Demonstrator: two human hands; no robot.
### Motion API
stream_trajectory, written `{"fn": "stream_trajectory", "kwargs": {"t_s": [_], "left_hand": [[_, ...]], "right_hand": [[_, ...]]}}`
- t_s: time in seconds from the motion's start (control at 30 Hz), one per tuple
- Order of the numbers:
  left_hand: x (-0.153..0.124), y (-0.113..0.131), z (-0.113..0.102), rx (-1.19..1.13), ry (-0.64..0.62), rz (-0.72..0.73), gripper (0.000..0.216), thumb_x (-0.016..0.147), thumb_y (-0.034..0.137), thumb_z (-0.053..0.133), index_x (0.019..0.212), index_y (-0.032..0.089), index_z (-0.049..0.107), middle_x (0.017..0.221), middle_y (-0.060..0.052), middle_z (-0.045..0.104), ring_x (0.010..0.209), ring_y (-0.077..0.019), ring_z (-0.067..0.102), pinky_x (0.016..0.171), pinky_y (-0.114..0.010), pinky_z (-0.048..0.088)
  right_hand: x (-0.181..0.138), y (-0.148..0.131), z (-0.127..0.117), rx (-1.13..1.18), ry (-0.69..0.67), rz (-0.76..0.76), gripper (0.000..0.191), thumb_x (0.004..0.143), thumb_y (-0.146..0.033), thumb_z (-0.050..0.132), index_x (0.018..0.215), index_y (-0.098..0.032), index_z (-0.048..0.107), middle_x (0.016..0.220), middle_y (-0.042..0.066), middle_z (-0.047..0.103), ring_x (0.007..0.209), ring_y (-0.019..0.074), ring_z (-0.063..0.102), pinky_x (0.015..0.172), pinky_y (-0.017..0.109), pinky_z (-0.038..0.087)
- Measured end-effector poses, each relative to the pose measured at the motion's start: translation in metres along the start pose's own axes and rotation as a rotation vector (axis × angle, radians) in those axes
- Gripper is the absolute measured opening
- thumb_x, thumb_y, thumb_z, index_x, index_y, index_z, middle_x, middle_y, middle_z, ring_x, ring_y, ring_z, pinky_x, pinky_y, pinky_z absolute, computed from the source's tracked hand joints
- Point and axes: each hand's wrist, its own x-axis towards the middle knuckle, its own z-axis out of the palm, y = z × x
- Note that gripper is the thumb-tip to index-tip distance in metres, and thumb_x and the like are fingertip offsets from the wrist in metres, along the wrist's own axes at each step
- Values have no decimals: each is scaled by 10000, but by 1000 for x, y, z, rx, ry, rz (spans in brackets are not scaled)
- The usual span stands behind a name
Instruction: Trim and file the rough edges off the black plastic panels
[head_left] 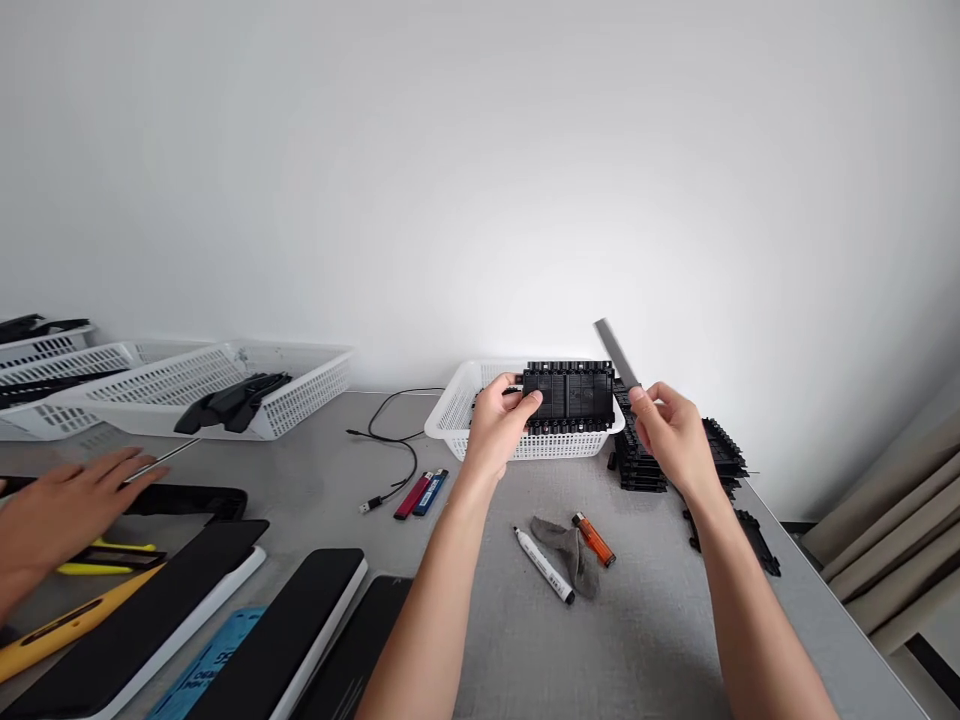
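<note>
My left hand (495, 425) pinches the left end of a black rectangular plastic part (577, 397) with toothed long edges. The part is held up over a white perforated basket (452, 412), covering some of its rim. In my right hand (675, 435) is a flat grey strip (616, 352), slightly blurred, gripped at its lower end and tilted up to the left. The strip's tip stands above the part's right end, apart from it. Behind and below my right hand sits a stack of similar black parts (643, 472), partly hidden by the hand.
A marker (544, 566), a grey cloth (579, 562) and an orange lighter (594, 540) lie in front. Left are a cable (414, 465), red (412, 495) and blue (430, 492) small packs, and white baskets (307, 400). Another person's hand (82, 500) is at far left.
</note>
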Motion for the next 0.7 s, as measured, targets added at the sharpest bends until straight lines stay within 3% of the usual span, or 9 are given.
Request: {"fn": "stream_trajectory", "kwargs": {"t_s": [0.13, 0.33, 0.53, 0.7], "left_hand": [[-3, 1, 1, -6, -20, 8, 374, 667, 397, 731, 936, 197, 563, 730, -26, 720, 640, -171, 643, 547, -224, 418], [-8, 5, 3, 56, -37, 43, 362, 700, 397, 720, 952, 203, 548, 660, 0, 677, 670, -174, 645, 558, -215, 412], [-3, -1, 2, 0, -36, 13, 411, 665, 437, 754, 922, 202, 537, 701, -22, 704, 618, -170, 635, 537, -224, 418], [-2, -3, 1, -13, -57, 40, 416, 685, 439, 749, 958, 200, 543, 736, -42, 724, 647, -184, 660, 565, -242, 449]], "right_hand": [[-10, -10, 16, -78, -92, -70, 455, 896, -601, 525, 674, -209, 459, 540, -35, 463, 502, 109, 373, 479, 238, 252], [-18, -15, 37, -243, 29, -120, 437, 862, -582, 570, 632, -218, 495, 588, 5, 555, 535, 149, 456, 506, 258, 290], [-10, -7, 23, -287, 126, -76, 469, 835, -605, 594, 590, -226, 467, 515, -8, 490, 485, 148, 418, 468, 264, 274], [-5, -4, 18, -218, 53, -64, 480, 796, -637, 628, 610, -221, 478, 545, -7, 520, 512, 146, 435, 478, 256, 307]]}}
